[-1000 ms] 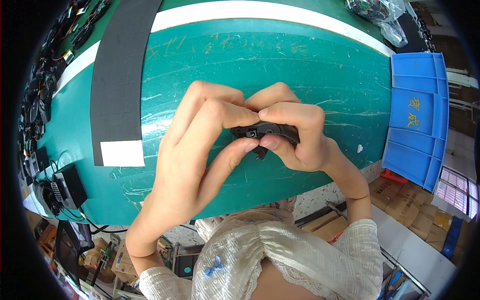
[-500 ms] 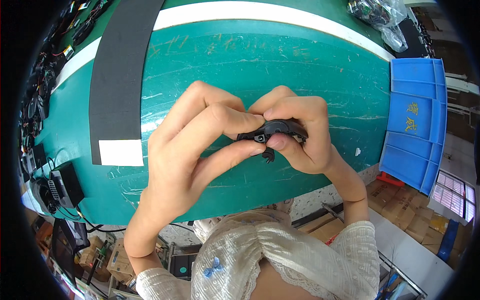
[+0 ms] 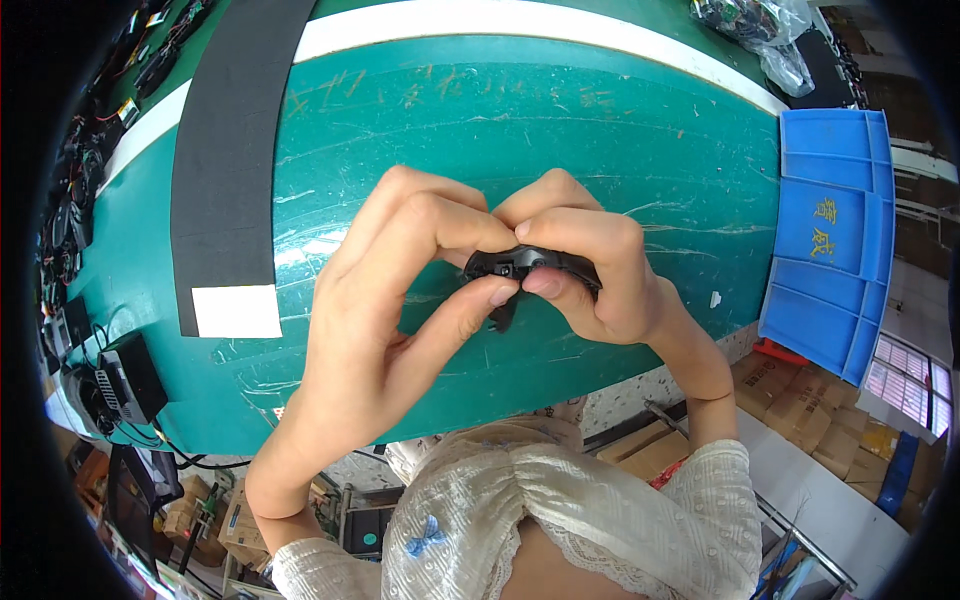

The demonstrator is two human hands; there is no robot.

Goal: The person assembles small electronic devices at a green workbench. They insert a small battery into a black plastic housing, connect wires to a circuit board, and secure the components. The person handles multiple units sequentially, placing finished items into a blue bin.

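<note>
Between both hands, above the green table, is a small black plastic device (image 3: 535, 259) with a curved body, a socket-like opening on its near side and a dark piece hanging below. My left hand (image 3: 385, 290) pinches its left end between thumb and fingers. My right hand (image 3: 610, 260) grips the right end, its thumb pressed on the near side and its index finger on top. The fingers hide much of the device, and its exact kind cannot be made out.
A black strip (image 3: 228, 160) with a white rectangle (image 3: 236, 311) lies on the green table (image 3: 500, 130) at left. Dark cabled parts (image 3: 75, 220) crowd the left edge, near a black box (image 3: 130, 375). At right stands a blue plastic bin (image 3: 825, 240); a bagged bundle (image 3: 765, 35) lies far right.
The device has shifted slightly left and tilted in my fingers, and its hanging piece has moved left. My left hand has turned a little and moved right; both hands keep their hold.
</note>
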